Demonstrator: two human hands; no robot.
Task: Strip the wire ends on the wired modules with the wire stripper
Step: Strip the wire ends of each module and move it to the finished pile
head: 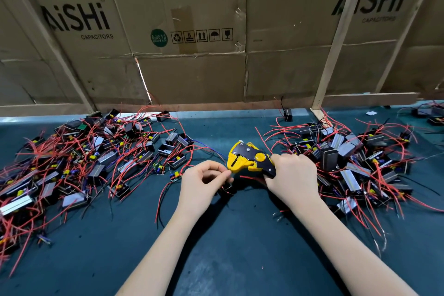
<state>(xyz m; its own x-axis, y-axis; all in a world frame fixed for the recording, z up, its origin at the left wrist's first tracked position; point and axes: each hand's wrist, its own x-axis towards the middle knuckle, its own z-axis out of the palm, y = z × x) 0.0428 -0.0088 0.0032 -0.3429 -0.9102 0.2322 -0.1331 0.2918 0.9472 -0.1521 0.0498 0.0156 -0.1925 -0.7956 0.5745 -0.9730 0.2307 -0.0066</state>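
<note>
My right hand (pixel 292 174) grips the handles of a yellow and black wire stripper (pixel 248 160) held just above the dark green table (pixel 228 247). My left hand (pixel 204 184) pinches a thin wire at the stripper's jaws. That wire belongs to a small black module (pixel 227 187) that hangs just below my left fingers, partly hidden by them. The wire end inside the jaws is too small to make out.
A large heap of black modules with red wires (pixel 79 163) covers the table's left side. A second heap (pixel 355 163) lies on the right. Cardboard sheets (pixel 192 43) on a wooden frame (pixel 336 43) wall off the back of the table.
</note>
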